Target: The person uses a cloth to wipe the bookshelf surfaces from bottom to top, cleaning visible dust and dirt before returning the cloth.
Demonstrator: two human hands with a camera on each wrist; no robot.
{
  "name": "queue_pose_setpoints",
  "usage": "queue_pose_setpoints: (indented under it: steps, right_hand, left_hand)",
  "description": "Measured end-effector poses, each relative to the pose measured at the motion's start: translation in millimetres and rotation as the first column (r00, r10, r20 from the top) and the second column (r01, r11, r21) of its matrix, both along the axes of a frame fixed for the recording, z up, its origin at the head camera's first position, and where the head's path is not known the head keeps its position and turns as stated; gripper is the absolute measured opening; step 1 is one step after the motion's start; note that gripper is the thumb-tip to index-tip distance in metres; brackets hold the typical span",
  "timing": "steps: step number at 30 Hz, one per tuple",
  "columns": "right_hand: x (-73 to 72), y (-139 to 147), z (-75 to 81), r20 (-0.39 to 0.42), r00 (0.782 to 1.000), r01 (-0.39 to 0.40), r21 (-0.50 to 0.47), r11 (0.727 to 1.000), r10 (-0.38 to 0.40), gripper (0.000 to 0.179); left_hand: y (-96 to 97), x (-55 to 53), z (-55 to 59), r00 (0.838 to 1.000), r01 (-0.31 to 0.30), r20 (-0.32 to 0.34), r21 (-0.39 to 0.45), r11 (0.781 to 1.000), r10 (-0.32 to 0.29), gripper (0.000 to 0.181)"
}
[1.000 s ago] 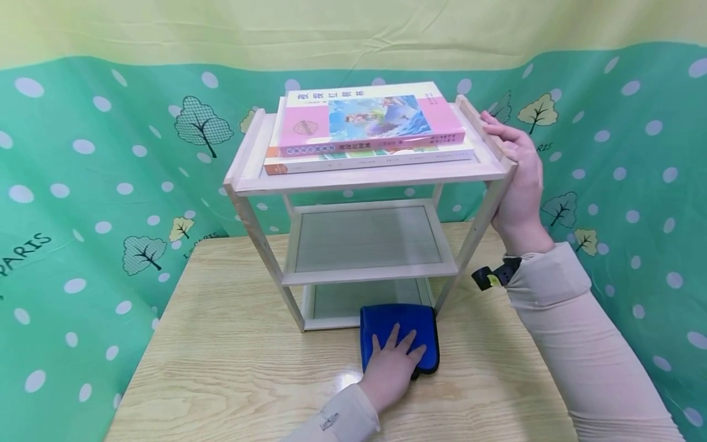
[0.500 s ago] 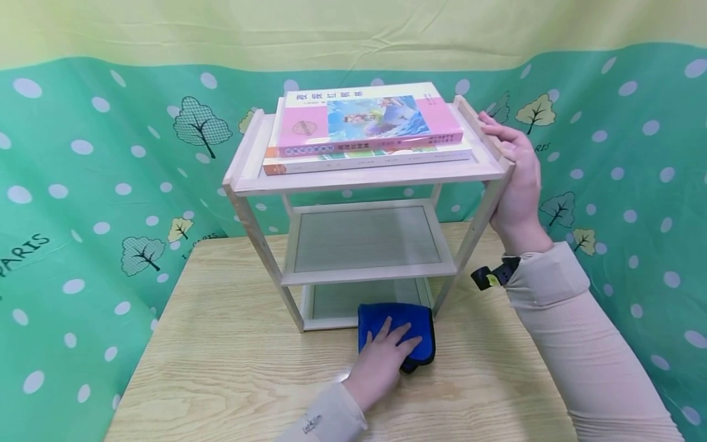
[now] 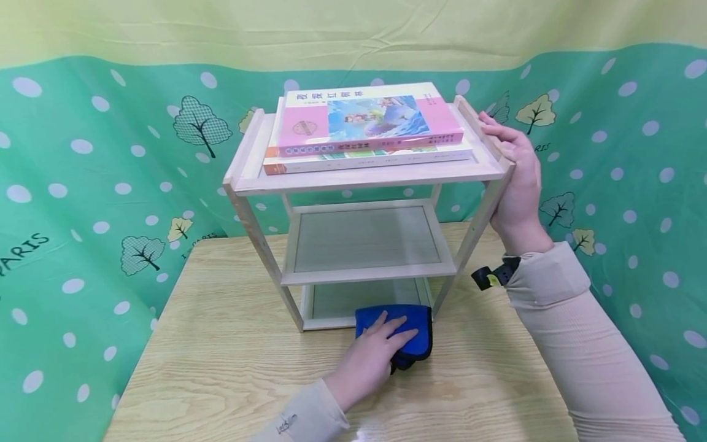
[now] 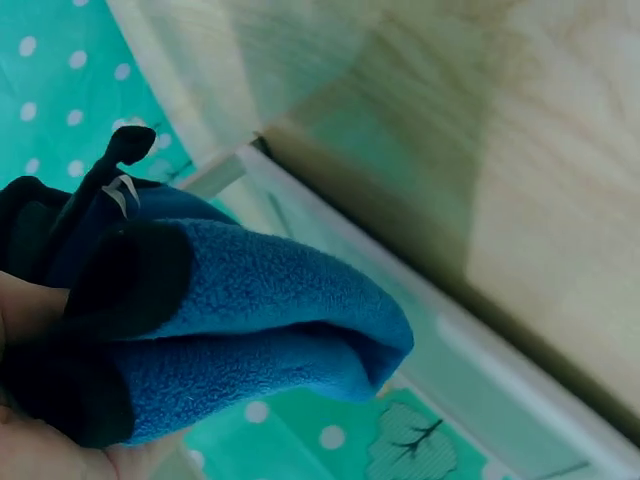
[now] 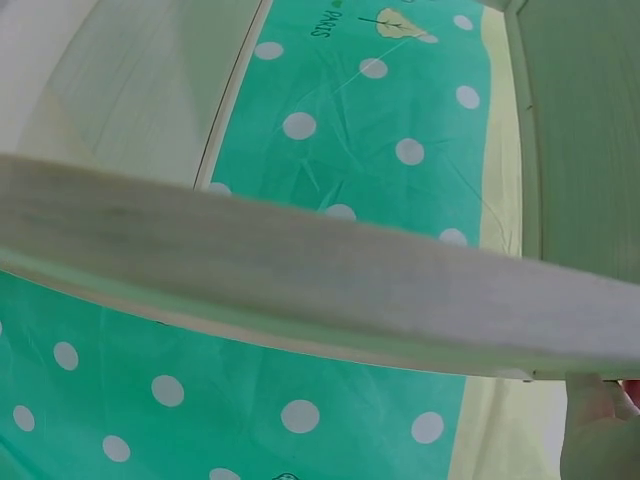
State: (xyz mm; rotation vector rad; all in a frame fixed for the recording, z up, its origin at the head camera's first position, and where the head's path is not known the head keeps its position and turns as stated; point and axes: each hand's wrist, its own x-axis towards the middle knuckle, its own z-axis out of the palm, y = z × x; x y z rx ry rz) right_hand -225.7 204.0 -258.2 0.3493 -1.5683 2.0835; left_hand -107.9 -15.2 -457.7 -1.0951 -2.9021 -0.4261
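In the head view my left hand (image 3: 364, 362) holds a folded blue cloth (image 3: 415, 337) with black edging, its fingers spread over the top. The left wrist view shows the fluffy cloth (image 4: 270, 285) folded double, with thumb and fingers of the left hand (image 4: 40, 450) pinching its black-trimmed end. The cloth is just in front of the bottom shelf of a pale wooden three-tier rack (image 3: 353, 180). My right hand (image 3: 517, 190) grips the rack's upper right side, fingers over the top rail. Only a small part of the right hand (image 5: 598, 430) shows in the right wrist view.
Two stacked books, a pink-and-white one (image 3: 381, 120) uppermost, lie on the rack's top. Below are the middle shelf (image 3: 367, 239) and bottom shelf (image 3: 337, 301). The rack stands on a wood-grain table (image 3: 221, 344), with a green dotted curtain (image 3: 99, 184) behind and at the sides.
My left hand has drawn slightly left with the cloth, whose near edge now lifts and folds more. The right hand, rack and books have stayed put.
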Motion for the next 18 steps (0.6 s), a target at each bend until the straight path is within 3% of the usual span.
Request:
queue_pose_setpoints:
  steps: [13, 18]
  right_hand:
    - [-0.5, -1, 0.4, -0.003, 1.0, 0.003, 0.023, 1.0, -0.003, 0.036]
    - [0.6, 1, 1.7, 0.014, 1.0, 0.012, 0.021, 1.0, -0.013, 0.036]
  left_hand:
    - [-16.1, 6.6, 44.1, 0.992, 0.123, -0.025, 0.013, 0.992, -0.122, 0.075]
    - [-22.4, 12.4, 60.7, 0.982, 0.172, -0.077, -0.01, 0.985, -0.173, 0.075]
